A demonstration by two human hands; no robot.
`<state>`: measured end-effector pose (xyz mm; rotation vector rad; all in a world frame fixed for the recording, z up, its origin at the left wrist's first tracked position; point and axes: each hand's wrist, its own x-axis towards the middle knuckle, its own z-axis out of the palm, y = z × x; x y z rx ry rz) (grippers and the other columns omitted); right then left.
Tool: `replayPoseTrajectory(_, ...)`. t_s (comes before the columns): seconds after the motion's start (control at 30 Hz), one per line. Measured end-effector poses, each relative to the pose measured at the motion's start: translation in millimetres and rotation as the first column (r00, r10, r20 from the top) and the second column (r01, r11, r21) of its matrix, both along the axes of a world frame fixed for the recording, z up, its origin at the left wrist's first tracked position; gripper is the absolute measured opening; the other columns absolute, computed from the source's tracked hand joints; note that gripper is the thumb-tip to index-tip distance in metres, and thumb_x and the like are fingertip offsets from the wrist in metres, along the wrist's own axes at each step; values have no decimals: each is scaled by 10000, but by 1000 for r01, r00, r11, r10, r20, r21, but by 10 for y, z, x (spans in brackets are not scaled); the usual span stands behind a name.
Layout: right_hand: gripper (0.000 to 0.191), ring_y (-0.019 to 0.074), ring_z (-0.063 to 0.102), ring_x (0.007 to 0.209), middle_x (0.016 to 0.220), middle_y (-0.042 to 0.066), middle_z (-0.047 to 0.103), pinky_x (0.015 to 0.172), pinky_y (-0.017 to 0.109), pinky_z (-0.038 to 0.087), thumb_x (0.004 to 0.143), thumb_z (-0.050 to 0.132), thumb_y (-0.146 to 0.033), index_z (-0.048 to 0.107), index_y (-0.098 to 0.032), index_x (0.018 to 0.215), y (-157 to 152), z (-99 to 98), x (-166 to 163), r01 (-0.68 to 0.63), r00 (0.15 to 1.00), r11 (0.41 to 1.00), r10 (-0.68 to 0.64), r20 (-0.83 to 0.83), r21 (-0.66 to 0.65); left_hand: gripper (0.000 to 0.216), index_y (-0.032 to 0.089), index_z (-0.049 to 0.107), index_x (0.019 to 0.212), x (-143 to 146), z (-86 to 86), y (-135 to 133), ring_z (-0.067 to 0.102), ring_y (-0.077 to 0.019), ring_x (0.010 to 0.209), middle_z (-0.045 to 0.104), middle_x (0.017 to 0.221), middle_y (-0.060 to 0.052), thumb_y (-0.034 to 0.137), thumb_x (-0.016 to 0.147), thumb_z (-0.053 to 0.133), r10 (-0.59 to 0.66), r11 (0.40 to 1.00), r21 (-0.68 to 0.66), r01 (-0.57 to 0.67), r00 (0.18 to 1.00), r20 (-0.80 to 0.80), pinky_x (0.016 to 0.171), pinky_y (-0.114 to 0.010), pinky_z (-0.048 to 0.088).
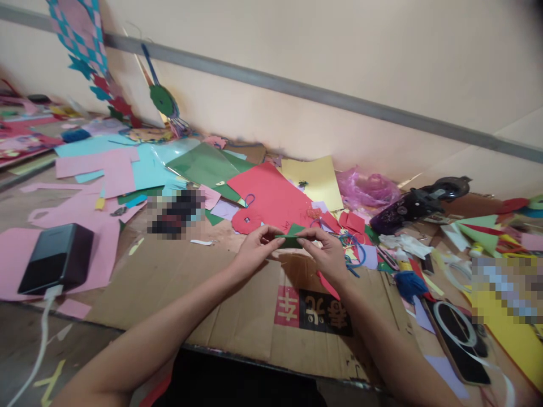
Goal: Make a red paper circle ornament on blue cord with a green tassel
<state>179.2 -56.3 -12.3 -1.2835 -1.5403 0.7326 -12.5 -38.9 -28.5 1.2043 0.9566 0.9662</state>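
A small folded piece of green paper (290,242) is held up between my two hands, over the cardboard sheet (203,299). My left hand (259,247) pinches its left end between thumb and fingers. At the right end, my right hand (326,255) pinches it the same way. Just behind the hands lie a red scalloped paper disc (246,221) and a large red paper sheet (271,189). A red paper piece (328,285) lies below my right hand, partly hidden by it.
A black power bank (57,259) with a white cable stands on pink paper at left. Beyond are blue paper (155,167), a yellow sheet (316,175) and a pink plastic bag (367,189). To the right are a dark bottle (407,209), blue yarn (410,285) and a phone (460,345).
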Motion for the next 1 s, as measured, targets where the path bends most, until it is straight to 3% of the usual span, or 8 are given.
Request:
replayPoseTrajectory(0.13,71,205,683,907,904,30,738,858,345,508,832,660,-259,727,-237,837,-6,11,-6,-40,998,996,43,-35,81,428,178,640,1116,-11,48,-10,547,-148,779,636,944,-47,477,812,663,11,1000,12,-11,999,-33,693,-277,426)
replayPoseTrajectory(0.3,57,210,685,921,915,35,737,884,362,513,833,667,-257,722,-239,833,-4,-2,-11,-52,998,995,54,-26,88,375,164,674,931,-5,64,-27,518,-147,744,595,806,-11,519,814,651,-35,999,2,36,999,-34,678,-269,386)
replayPoseTrajectory(0.43,59,220,681,970,969,44,738,921,388,500,831,652,-234,711,-243,828,-14,16,-13,-35,999,996,38,-38,87,403,168,681,969,-1,38,-11,559,-166,825,657,928,-51,536,806,662,4,1000,-23,-3,999,31,694,-255,407)
replayPoseTrajectory(0.53,87,234,668,1032,1049,53,738,953,411,485,804,633,-188,699,-246,806,-30,45,-14,-18,999,994,21,-30,110,486,198,660,1125,-6,11,16,594,-159,837,670,1068,-73,562,803,663,29,992,-122,-17,995,99,694,-249,431)
replayPoseTrajectory(0.63,127,237,661,1060,1088,50,736,971,424,475,795,615,-155,699,-251,800,-38,58,-11,-34,999,991,36,-9,132,534,206,642,1188,-10,-3,29,617,-138,766,681,1005,-61,575,802,658,17,969,-247,23,988,156,654,-234,436)
replayPoseTrajectory(0.8,168,223,651,1067,1077,26,742,996,413,449,802,635,-121,712,-270,815,-25,57,-9,-119,991,973,106,77,198,572,189,633,1156,-2,8,22,607,-100,627,710,894,-33,380,657,838,-12,940,-329,95,969,246,565,-203,426)
replayPoseTrajectory(0.93,304,226,618,1141,1212,43,691,1024,415,436,772,675,-145,699,-282,1042,1,48,-3,-161,985,980,153,78,115,543,163,641,1084,2,18,31,625,-103,645,731,913,-48,265,602,870,39,946,-321,53,961,273,572,-196,448)
replayPoseTrajectory(1.0,310,236,591,1191,1272,58,654,1048,424,423,757,690,-180,701,-272,1053,15,34,8,-166,984,984,161,77,59,491,154,645,1045,2,24,31,638,-115,666,733,907,-56,263,619,861,52,948,-315,37,962,269,590,-205,468)
